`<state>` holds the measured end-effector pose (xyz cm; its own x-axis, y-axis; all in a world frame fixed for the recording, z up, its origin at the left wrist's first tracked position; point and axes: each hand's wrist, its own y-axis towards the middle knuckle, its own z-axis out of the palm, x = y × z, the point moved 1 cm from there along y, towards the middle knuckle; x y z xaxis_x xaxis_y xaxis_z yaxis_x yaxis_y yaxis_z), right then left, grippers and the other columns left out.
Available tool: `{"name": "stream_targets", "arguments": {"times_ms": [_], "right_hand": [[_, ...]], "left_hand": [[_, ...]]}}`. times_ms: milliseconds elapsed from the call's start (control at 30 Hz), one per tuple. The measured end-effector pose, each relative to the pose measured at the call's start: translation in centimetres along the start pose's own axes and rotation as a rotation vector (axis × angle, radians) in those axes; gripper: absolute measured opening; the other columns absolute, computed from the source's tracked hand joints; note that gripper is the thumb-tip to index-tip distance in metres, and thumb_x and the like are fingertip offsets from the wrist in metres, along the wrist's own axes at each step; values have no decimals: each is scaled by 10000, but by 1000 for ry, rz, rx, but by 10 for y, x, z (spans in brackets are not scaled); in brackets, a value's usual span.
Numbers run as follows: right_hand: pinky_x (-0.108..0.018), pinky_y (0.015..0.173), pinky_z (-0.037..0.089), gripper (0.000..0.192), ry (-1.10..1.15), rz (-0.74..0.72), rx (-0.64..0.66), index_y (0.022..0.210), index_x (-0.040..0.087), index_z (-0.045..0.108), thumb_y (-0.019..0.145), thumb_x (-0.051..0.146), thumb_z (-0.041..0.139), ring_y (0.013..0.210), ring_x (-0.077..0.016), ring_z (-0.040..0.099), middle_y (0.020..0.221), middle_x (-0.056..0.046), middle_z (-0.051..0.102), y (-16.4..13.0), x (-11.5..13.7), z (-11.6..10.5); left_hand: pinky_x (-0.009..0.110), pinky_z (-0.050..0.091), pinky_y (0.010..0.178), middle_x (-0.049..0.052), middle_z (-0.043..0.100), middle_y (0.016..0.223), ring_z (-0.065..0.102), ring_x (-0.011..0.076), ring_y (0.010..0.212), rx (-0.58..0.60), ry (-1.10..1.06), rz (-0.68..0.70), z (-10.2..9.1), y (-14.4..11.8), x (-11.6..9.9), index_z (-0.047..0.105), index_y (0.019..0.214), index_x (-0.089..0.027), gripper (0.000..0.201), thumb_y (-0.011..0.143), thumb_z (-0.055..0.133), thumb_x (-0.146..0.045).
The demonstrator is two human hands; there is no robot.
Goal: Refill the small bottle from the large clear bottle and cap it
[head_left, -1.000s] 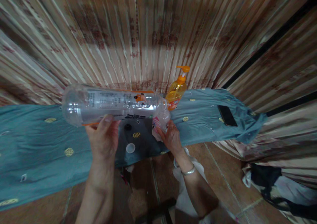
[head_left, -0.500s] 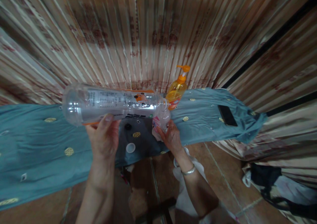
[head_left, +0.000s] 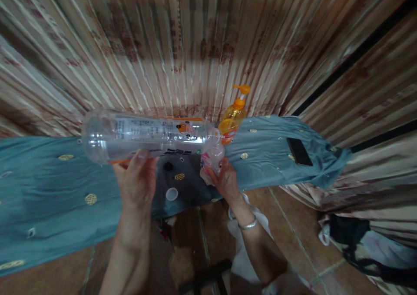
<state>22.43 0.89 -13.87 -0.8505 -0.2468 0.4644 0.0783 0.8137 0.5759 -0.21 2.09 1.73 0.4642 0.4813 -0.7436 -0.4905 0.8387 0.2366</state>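
My left hand (head_left: pixel 136 182) grips a large clear plastic bottle (head_left: pixel 143 135) held on its side, its base to the left and its neck to the right. The neck meets the top of a small clear bottle (head_left: pixel 211 160) with a pink label, which my right hand (head_left: pixel 224 180) holds upright from below. Both hands are raised over a wet dark patch of the teal cloth (head_left: pixel 48 190). A white cap (head_left: pixel 171 194) and a small black cap (head_left: pixel 168 166) lie on that patch between my wrists.
An orange pump bottle (head_left: pixel 232 120) stands on the cloth just behind the small bottle. A black phone (head_left: pixel 299 151) lies on the cloth at right. A striped curtain hangs behind. Brown floor tiles and a dark bundle (head_left: pixel 365 247) are at lower right.
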Motion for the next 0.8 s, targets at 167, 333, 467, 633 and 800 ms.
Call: {"name": "stream_targets", "arguments": {"times_ms": [167, 333, 467, 633, 800], "right_hand": [[-519, 783, 675, 542, 3, 10, 0, 1408, 148, 565, 1079, 577, 582, 943, -333, 754, 1032, -180, 759, 0, -1, 0], [-511, 779, 672, 571, -33, -8, 9, 1415, 100, 550, 1088, 569, 565, 943, -337, 754, 1039, -208, 758, -1, -1, 0], [-503, 797, 670, 545, -45, -1, 35, 1429, 111, 542, 1086, 532, 589, 966, -332, 757, 1064, -202, 763, -1, -1, 1], [-517, 804, 672, 570, -11, 13, 13, 1398, 121, 570, 1090, 600, 545, 949, -333, 753, 1033, -195, 760, 0, 0, 0], [-533, 774, 666, 588, 28, 40, 25, 1379, 137, 583, 1082, 641, 528, 931, -346, 747, 1014, -194, 758, 1, 1, -3]], "left_hand": [[310, 690, 681, -70, 728, 725, 730, 164, 682, 7, 20, 3, -1, 0, 0, 772, 1213, -341, 827, 447, 1082, -385], [301, 687, 670, -77, 699, 689, 722, 156, 656, 20, 23, 7, -1, 0, 0, 787, 1124, -318, 729, 461, 1081, -388], [310, 692, 673, -87, 689, 680, 727, 158, 658, 44, 25, 20, 1, 0, -1, 772, 1153, -331, 758, 465, 1082, -401], [287, 679, 673, -78, 694, 698, 737, 164, 683, 27, 8, 9, 4, -1, -3, 758, 1195, -350, 796, 465, 1076, -367], [315, 679, 712, -40, 763, 806, 779, 213, 828, 18, 31, -11, 4, -2, -3, 741, 1280, -366, 877, 467, 1070, -367]]}}
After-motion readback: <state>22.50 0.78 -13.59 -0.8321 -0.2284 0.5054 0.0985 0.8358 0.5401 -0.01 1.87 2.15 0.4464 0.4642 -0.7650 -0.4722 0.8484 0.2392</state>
